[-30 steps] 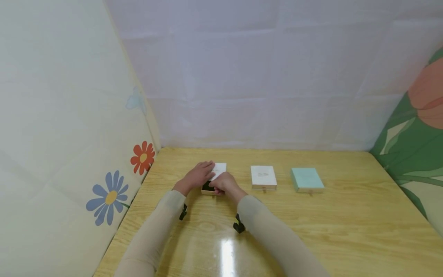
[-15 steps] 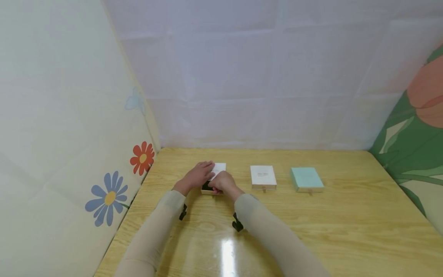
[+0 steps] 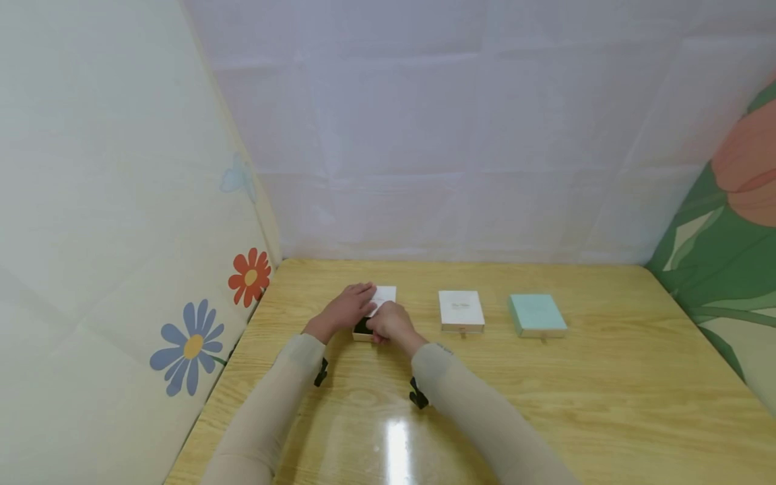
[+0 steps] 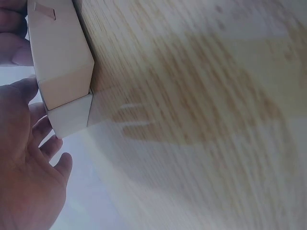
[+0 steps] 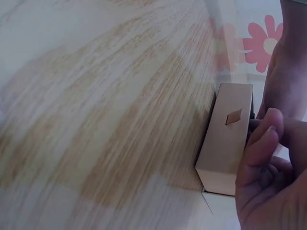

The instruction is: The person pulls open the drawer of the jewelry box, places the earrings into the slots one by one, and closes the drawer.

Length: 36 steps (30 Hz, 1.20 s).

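A white drawer box (image 3: 385,294) is on the left part of the table, its drawer (image 3: 364,338) pulled out toward me and dark inside. My left hand (image 3: 345,308) rests on the box's left side, fingers stretched over the top; the left wrist view has its fingers (image 4: 52,147) along the sleeve end. Above the drawer is my right hand (image 3: 393,322), fingers bent, fingertips reaching inside. From the right wrist, the beige drawer front (image 5: 223,143) shows a small ribbon tab (image 5: 234,117), with the thumb close over its rim. I cannot tell whether the right fingers hold anything.
To the right lie a second white box (image 3: 461,310) and a mint-green box (image 3: 537,314), each with a small tab in front. The wooden table (image 3: 545,404) meets a pale cloth backdrop (image 3: 455,135) behind and flower-patterned cloth (image 3: 194,346) at the left.
The right hand shifts slightly at the drawer, and its fingertips lie differently over the front rim. The left hand and the boxes hold their places.
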Each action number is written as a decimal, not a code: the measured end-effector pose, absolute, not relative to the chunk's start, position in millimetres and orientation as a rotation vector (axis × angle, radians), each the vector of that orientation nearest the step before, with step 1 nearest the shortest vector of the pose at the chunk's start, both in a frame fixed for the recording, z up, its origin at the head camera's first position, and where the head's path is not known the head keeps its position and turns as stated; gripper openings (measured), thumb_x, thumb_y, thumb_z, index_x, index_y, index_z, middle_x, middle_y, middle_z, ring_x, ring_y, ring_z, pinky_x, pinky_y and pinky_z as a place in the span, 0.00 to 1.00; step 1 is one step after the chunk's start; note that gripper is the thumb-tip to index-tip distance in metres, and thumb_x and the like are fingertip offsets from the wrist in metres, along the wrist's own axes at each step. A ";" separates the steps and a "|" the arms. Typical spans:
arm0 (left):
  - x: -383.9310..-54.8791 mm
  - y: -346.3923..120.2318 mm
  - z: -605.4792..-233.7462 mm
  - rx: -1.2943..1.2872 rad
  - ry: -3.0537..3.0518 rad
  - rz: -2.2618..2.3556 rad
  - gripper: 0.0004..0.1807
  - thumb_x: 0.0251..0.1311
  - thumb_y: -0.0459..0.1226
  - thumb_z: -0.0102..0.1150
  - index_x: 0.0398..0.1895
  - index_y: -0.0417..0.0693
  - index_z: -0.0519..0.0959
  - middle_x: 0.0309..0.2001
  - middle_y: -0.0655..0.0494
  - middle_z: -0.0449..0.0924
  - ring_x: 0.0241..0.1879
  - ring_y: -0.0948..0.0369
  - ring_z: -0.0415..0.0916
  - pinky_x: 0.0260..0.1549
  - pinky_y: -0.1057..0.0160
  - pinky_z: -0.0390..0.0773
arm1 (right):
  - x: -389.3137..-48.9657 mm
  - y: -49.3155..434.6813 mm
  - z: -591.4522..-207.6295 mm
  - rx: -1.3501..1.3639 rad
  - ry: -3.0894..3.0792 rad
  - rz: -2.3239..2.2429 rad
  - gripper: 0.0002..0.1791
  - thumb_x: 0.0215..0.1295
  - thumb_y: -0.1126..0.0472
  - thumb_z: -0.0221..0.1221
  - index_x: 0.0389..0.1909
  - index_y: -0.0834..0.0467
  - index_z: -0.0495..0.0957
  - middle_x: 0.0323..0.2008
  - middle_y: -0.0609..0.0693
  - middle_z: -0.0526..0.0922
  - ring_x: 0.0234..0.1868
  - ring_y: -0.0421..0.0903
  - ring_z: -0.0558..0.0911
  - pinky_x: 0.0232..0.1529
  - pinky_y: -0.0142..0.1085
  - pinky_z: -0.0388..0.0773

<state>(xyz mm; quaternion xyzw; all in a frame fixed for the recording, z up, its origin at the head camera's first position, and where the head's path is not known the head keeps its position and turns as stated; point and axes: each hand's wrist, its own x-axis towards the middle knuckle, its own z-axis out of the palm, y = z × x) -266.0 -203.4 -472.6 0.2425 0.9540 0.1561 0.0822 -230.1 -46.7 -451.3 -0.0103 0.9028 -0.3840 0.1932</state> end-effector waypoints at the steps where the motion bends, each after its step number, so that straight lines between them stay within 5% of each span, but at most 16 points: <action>1: -265.0 -203.0 -471.8 0.737 2.859 0.464 0.31 0.81 0.47 0.40 0.79 0.42 0.57 0.79 0.43 0.54 0.78 0.43 0.49 0.76 0.45 0.54 | -229.8 -46.7 -451.6 -0.034 2.537 -1.073 0.18 0.66 0.65 0.60 0.14 0.59 0.83 0.09 0.47 0.79 0.13 0.42 0.80 0.17 0.30 0.79; 36: -262.8 -202.5 -469.3 0.741 2.867 0.416 0.31 0.81 0.45 0.41 0.79 0.39 0.56 0.79 0.43 0.54 0.78 0.43 0.49 0.76 0.46 0.54 | -222.3 -59.0 -454.5 -0.048 2.747 -0.848 0.18 0.66 0.61 0.60 0.15 0.55 0.79 0.12 0.47 0.79 0.14 0.43 0.77 0.16 0.32 0.70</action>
